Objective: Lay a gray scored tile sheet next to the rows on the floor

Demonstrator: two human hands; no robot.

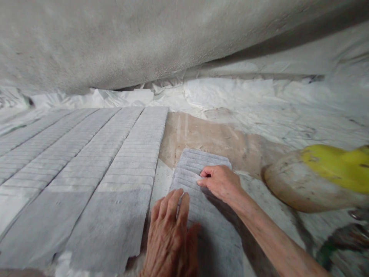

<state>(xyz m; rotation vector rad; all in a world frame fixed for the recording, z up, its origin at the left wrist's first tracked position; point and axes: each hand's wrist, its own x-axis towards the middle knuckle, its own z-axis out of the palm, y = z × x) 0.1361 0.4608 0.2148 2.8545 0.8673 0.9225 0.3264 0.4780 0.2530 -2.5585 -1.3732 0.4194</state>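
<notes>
A shingled strip of overlapping grey fabric-like sheets (217,227) lies in front of me, its layered edges fanned toward the far end. My left hand (171,227) rests at its left side, palm down, fingers stretched out and touching the sheets. Over the strip's upper right part, my right hand (220,181) pinches thumb and forefinger together at the edge of one sheet. Most of its other fingers are curled. To the left, several rows of the same overlapping grey sheets (132,154) lie side by side, with dark gaps between them.
A thick grey cloth (115,42) hangs low across the back. White crumpled plastic sheeting (225,92) runs beneath it and to the right. Brown board (201,130) shows between the rows and the strip. At the right stands a rounded off-white and yellow object (334,165).
</notes>
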